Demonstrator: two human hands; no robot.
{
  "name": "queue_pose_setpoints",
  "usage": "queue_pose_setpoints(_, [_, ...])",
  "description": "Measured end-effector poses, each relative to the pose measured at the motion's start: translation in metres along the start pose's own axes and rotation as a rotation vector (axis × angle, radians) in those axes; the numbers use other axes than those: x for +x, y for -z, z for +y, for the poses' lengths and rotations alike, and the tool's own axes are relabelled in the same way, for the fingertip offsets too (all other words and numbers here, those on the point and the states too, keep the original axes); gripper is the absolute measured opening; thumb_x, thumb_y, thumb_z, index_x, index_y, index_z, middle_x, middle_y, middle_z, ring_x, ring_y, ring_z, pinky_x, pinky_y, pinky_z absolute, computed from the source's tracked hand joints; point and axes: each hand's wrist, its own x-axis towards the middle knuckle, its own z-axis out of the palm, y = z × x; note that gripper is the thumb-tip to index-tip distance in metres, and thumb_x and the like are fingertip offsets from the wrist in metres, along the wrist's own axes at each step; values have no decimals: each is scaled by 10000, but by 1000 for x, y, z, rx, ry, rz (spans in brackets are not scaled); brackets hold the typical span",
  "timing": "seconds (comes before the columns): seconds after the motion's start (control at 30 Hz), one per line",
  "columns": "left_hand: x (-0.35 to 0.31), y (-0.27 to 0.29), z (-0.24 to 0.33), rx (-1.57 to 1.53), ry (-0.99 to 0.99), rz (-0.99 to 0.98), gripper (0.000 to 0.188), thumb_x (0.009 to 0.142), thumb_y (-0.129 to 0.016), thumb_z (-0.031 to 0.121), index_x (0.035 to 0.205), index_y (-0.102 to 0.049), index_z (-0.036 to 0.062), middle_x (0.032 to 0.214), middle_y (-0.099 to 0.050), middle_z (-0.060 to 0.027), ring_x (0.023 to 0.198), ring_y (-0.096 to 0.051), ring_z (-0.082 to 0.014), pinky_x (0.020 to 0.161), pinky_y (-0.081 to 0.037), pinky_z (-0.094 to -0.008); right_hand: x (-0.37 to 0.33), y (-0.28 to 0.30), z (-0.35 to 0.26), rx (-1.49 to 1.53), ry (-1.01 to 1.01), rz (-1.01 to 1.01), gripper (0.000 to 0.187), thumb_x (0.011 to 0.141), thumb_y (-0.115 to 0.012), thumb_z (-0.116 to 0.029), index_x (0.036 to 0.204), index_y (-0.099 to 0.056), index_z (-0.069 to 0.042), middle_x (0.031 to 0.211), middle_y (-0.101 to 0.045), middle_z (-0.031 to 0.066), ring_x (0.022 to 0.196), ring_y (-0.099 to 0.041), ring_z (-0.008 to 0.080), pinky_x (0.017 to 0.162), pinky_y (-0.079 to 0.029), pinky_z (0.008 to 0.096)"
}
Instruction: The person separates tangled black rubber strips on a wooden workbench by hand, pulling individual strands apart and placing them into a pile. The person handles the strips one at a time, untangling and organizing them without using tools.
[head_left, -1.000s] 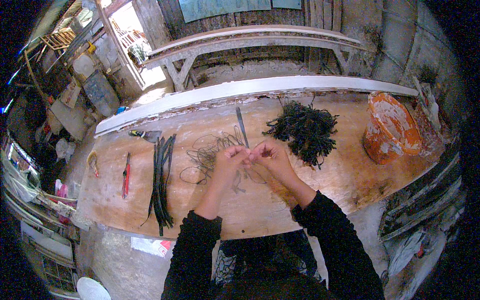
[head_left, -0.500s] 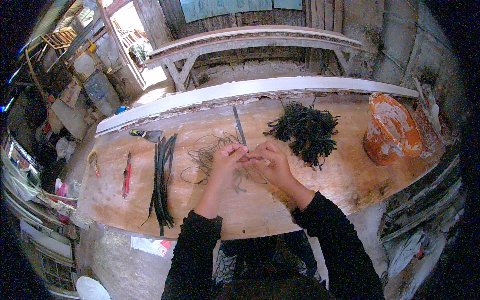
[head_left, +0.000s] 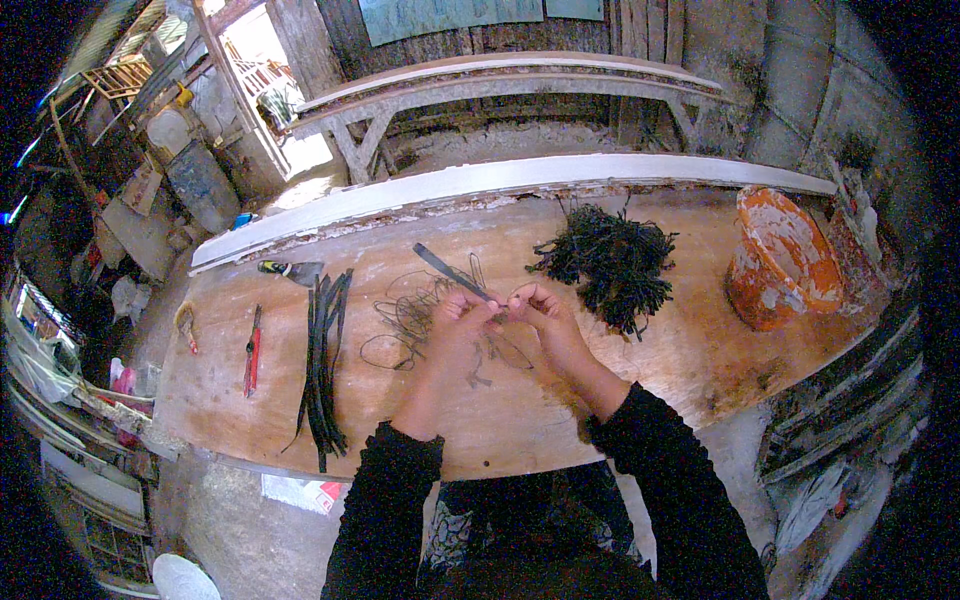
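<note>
A flat black strip (head_left: 448,268) slants up and leftward from between my hands, over the table. My left hand (head_left: 462,318) pinches its lower end between thumb and finger. Fingertips of my right hand (head_left: 543,312) are closed on the same end, touching the left's; any finer piece there is too small to make out. Beneath my hands lies a loose tangle of thin dark wire (head_left: 405,318). Left of it rests a bundle of long black strips (head_left: 323,370). Beyond my right hand sits a heap of knotted black strips (head_left: 612,262).
A red-handled cutter (head_left: 252,362), a scraper (head_left: 292,270) and a small brush-like tool (head_left: 187,328) lie on the wooden table (head_left: 400,440) at left. An orange, plaster-smeared bucket (head_left: 775,260) leans at the right. A long white board (head_left: 500,180) borders the far edge; behind stands a bench (head_left: 520,85).
The black strip has swung from nearly upright to a leftward slant. Both hands have shifted slightly and remain together at its lower end.
</note>
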Motion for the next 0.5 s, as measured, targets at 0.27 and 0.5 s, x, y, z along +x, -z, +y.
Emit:
queue_pose_setpoints(0.27, [0,-6,-1,28,116,28,63,772,-535,108,766,-478,83,796,-563,-44,680,-513,-104,565,-433,-241,2,3,11,-265,153,120,38,738,-553,-88,738,-536,-53,715,-531,21,670,-482,114,619,-390,245])
queue_pose_setpoints(0.5, [-1,-4,6,-78,210,5,37,769,-530,87,768,-495,75,722,-547,-24,640,-516,-97,561,-450,-210,-1,4,0,-1032,912,76,106,655,-551,18,750,-540,-28,800,-557,93,702,-531,239,626,-415,280])
